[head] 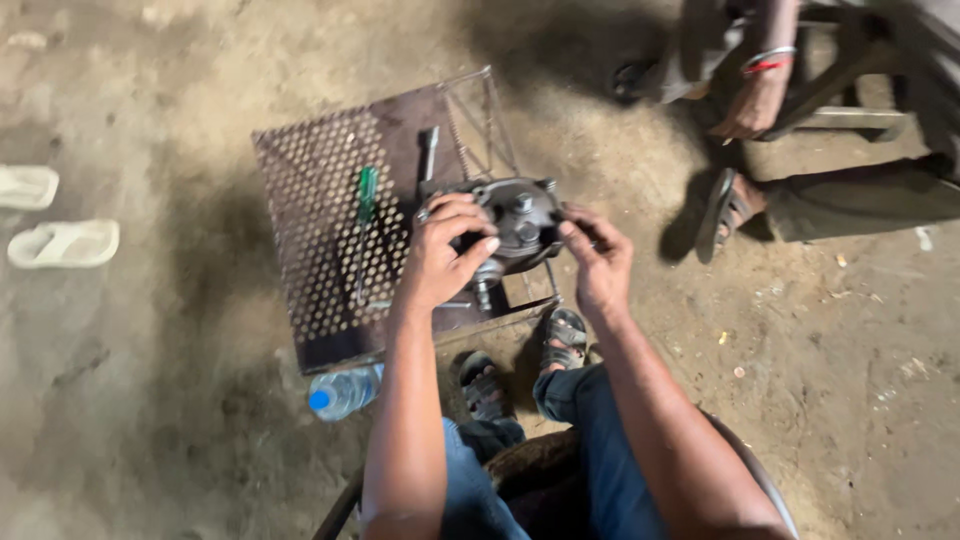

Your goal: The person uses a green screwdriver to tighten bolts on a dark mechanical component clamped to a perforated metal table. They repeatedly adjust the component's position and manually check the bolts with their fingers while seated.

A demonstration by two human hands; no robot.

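Observation:
A grey metal machine part (520, 218) with bolts on its round face rests on a low perforated metal stand (320, 230). My left hand (446, 250) grips the part's left side, fingers curled over its edge. On the right rim of the part, my right hand (596, 258) pinches with its fingertips. A green-handled screwdriver (366, 200) lies on the stand to the left of my left hand, and a dark metal tool (428, 152) lies just behind the part.
A plastic water bottle (342, 392) lies on the dirt floor by my sandalled feet (520, 365). Another person's hand (752, 105) and sandalled foot (726, 210) are at the upper right beside a stool. Two white sandals (62, 243) lie at far left.

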